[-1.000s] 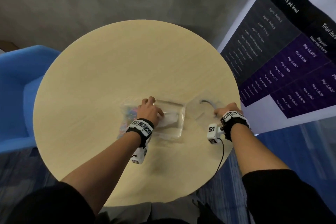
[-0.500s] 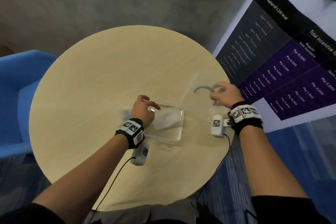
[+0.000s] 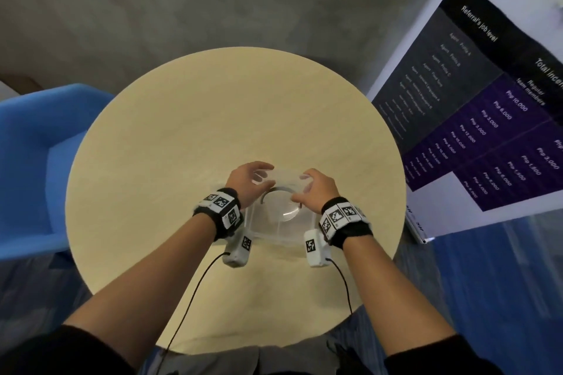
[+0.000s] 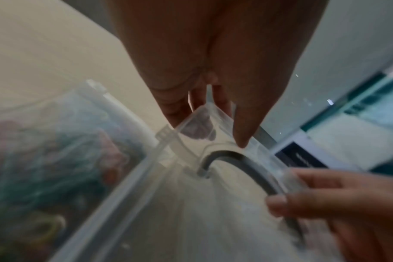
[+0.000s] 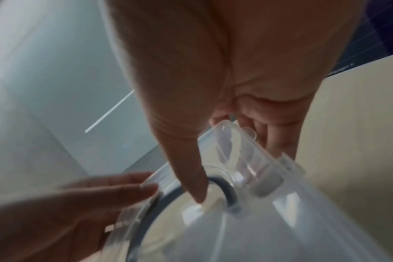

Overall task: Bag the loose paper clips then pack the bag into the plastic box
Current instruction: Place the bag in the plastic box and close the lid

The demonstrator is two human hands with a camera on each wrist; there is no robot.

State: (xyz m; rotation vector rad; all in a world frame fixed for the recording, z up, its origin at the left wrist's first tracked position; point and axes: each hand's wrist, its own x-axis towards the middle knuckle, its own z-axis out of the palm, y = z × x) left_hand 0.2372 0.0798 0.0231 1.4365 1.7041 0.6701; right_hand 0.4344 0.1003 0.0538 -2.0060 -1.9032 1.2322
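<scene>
A clear plastic lid (image 3: 281, 213) with a grey arched handle (image 3: 275, 190) lies over the clear plastic box (image 3: 274, 236) on the round table. My left hand (image 3: 262, 178) pinches the lid's far left corner (image 4: 210, 122), thumb on top. My right hand (image 3: 301, 189) grips the far right corner (image 5: 233, 141) the same way. The bag of coloured paper clips (image 4: 45, 159) shows blurred through the box wall in the left wrist view. In the head view the bag is hidden under the lid and my hands.
The round pale wooden table (image 3: 213, 119) carries only the box. A blue chair (image 3: 33, 161) stands at its left. A large printed banner (image 3: 475, 119) leans close to the table's right edge. Cables hang from both wrist cameras.
My right hand carried the lid from the table's right side over the box. My left hand left the bag in the box and took hold of the lid's left corner.
</scene>
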